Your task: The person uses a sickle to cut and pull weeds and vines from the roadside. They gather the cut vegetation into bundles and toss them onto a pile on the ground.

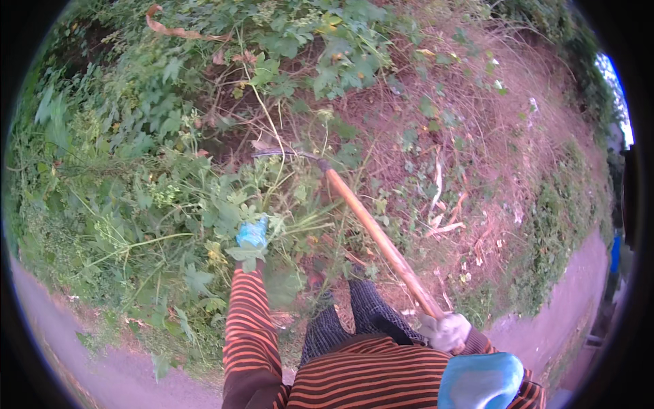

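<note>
My right hand (pixel 446 331), in a pale glove, grips the lower end of a long wooden handle (pixel 380 237). At the far end of this handle is a curved sickle blade (pixel 278 153), lying among stems and partly behind a pale vine. My left hand (pixel 252 232), in a bright blue glove, is closed around a bunch of leafy green stems (pixel 309 221). A lobed leaf hides part of its wrist, and foliage covers the fingers. The blade is beyond my left hand, apart from it.
Dense green vines (pixel 153 107) cover the left and far side of the bank. Dry brown grass (pixel 490 133) lies to the right, with pale dry strips (pixel 443 225) on it. Grey paved ground (pixel 112 360) runs behind. A light blue object (pixel 480 381) is by my right side.
</note>
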Action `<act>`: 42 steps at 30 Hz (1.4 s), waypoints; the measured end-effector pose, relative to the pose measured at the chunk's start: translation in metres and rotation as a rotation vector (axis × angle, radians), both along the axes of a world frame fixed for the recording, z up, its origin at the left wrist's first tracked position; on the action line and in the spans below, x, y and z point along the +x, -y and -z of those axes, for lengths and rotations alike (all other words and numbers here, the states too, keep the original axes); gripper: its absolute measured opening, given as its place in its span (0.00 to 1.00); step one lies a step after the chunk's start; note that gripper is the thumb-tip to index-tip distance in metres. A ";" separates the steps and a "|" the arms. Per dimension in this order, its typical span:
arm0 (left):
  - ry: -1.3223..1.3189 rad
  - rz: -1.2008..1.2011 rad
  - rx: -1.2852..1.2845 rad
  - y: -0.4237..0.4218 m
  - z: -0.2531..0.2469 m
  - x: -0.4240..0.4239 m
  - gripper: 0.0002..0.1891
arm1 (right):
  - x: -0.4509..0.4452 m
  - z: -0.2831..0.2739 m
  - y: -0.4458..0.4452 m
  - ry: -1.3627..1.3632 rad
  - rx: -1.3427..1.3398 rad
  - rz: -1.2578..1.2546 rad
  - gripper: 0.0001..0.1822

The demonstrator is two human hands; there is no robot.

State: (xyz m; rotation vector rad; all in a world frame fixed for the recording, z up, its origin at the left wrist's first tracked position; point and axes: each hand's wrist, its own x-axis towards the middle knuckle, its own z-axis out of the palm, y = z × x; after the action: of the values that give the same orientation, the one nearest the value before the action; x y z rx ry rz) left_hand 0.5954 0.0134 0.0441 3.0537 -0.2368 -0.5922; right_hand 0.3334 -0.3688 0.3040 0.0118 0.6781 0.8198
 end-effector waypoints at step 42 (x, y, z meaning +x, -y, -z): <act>-0.084 0.004 0.336 0.024 -0.205 -0.258 0.21 | -0.055 0.078 0.057 0.652 -0.855 -0.409 0.11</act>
State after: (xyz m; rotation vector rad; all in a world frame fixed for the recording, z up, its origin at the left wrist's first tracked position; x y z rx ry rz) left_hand 0.3375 -0.0108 0.2495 3.3357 -0.1549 -0.8384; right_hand 0.2786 -0.4263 0.2263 -1.1512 0.3593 0.7994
